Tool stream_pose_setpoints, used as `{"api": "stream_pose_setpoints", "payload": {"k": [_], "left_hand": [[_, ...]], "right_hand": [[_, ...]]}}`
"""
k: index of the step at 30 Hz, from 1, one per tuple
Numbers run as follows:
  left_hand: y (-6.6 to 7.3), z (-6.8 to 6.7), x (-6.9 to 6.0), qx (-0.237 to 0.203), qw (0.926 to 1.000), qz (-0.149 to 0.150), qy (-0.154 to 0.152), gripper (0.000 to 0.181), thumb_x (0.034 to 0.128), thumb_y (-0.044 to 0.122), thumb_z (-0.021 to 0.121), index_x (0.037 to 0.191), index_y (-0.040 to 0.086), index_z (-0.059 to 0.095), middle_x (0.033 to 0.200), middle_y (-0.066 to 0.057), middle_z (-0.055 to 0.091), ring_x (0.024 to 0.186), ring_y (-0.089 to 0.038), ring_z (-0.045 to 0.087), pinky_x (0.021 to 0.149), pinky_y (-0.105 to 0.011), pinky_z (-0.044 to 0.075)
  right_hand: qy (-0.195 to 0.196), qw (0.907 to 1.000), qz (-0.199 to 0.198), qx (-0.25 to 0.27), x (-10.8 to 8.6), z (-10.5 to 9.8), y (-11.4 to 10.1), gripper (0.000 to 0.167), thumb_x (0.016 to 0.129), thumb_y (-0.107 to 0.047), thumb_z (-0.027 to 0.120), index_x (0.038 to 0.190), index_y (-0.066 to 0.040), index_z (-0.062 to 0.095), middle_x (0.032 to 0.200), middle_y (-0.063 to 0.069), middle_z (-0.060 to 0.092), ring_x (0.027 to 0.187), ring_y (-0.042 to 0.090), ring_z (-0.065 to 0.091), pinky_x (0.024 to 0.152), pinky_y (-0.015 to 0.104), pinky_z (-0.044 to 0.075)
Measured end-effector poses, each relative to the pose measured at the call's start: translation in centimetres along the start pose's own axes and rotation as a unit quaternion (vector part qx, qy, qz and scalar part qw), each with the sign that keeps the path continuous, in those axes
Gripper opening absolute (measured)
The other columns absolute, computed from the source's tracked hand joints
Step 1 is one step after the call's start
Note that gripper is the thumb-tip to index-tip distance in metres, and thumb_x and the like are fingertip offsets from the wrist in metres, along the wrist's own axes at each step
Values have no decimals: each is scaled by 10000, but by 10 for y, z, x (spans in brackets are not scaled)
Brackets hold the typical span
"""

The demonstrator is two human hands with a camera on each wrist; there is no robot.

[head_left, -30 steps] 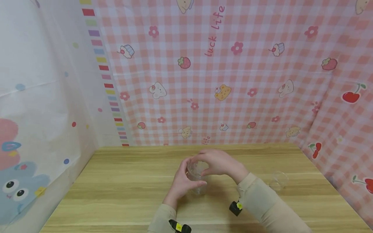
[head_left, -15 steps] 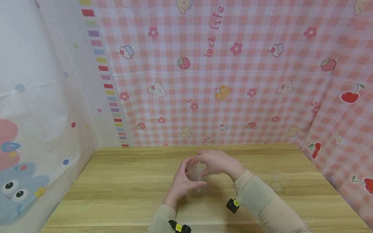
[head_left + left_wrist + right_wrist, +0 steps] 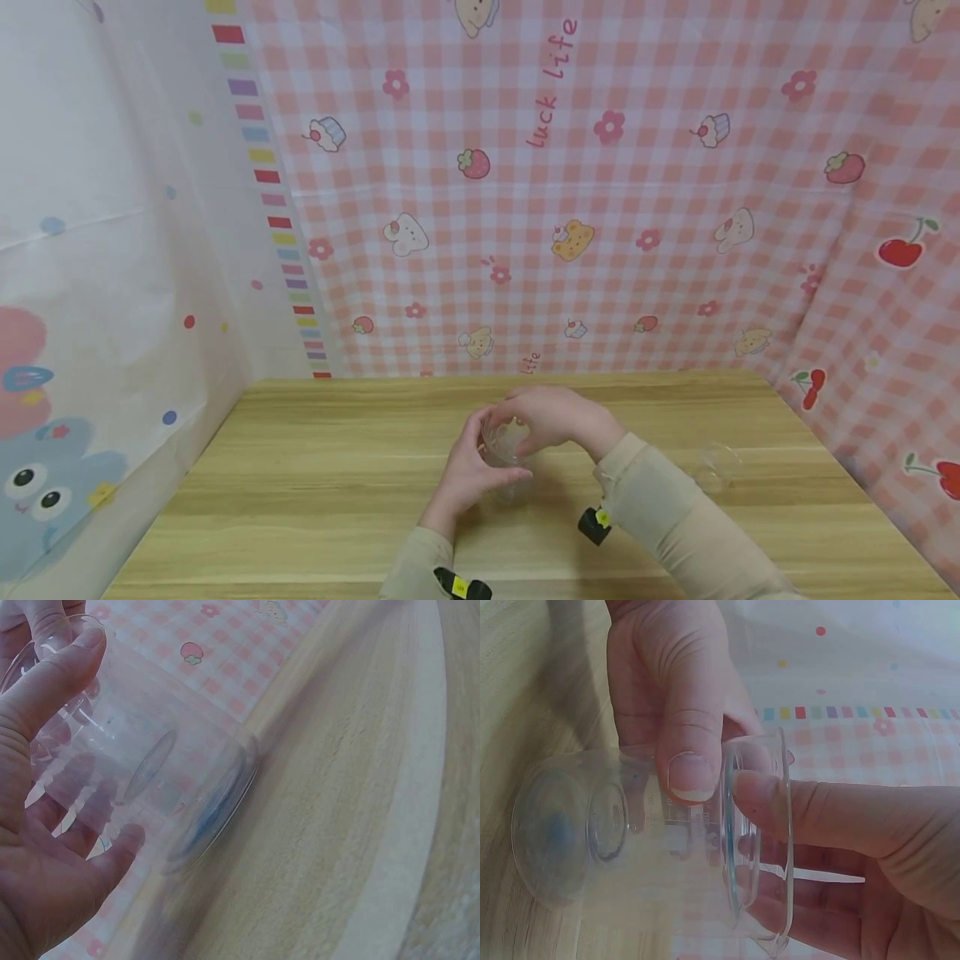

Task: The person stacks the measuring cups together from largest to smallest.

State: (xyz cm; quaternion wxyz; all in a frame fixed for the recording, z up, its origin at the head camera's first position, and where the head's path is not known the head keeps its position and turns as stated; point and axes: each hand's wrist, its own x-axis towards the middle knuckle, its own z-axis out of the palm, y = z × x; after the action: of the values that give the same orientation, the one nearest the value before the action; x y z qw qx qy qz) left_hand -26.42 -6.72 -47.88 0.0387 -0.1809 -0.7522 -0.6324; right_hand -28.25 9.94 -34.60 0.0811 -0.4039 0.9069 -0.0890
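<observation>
A clear beaker (image 3: 504, 446) with a pouring lip stands near the middle of the table, and a smaller clear beaker (image 3: 641, 817) is nested inside it. My left hand (image 3: 465, 479) grips the outer beaker's side, thumb toward me and fingers round the far side. From the right, my right hand (image 3: 558, 417) reaches over the top. In the right wrist view its thumb (image 3: 761, 799) lies inside the outer rim, pinching the inner beaker's upper edge. In the left wrist view the outer beaker's base (image 3: 214, 817) is close to the wood; contact is hard to judge.
Another clear glass vessel (image 3: 716, 467) stands on the wooden table (image 3: 315, 500) to the right. A pink checked cloth (image 3: 442, 192) hangs behind the table and along the right side. White printed cloth (image 3: 142, 275) covers the left.
The right wrist and sleeve have shifted slightly left and up, with the fingers staying at the beaker's top. The left hand and the outer beaker have hardly moved.
</observation>
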Motion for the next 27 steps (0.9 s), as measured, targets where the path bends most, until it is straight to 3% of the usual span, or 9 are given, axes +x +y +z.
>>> {"api": "stream_pose_setpoints", "payload": {"k": [8,23,27], "left_hand": [[2,0,-1,-108,9999,31,10,931,685,98,913,1454,122,389,1422,-69,489,1320,-273,443,1098,-535,355],[3,1,-1,-157,9999,56,-42,896,690,91,909,1435,128,412,1399,-60,507,1299,-269,464,1089,-531,369],[12,0,-3,-176,9998,30,-30,891,686,48,899,1430,88,410,1383,-95,513,1284,-304,469,1084,-559,361]], "right_hand": [[24,9997,-224,13,0,0,1,404,782,-56,819,1166,-115,710,1116,42,671,994,214,634,838,347,537],[-15,9997,-225,79,4,4,6,374,792,-51,805,1148,-120,716,1099,32,672,965,201,630,805,319,533],[-28,9997,-251,22,4,6,8,371,794,-60,811,1145,-136,718,1074,15,668,929,167,617,774,294,529]]}}
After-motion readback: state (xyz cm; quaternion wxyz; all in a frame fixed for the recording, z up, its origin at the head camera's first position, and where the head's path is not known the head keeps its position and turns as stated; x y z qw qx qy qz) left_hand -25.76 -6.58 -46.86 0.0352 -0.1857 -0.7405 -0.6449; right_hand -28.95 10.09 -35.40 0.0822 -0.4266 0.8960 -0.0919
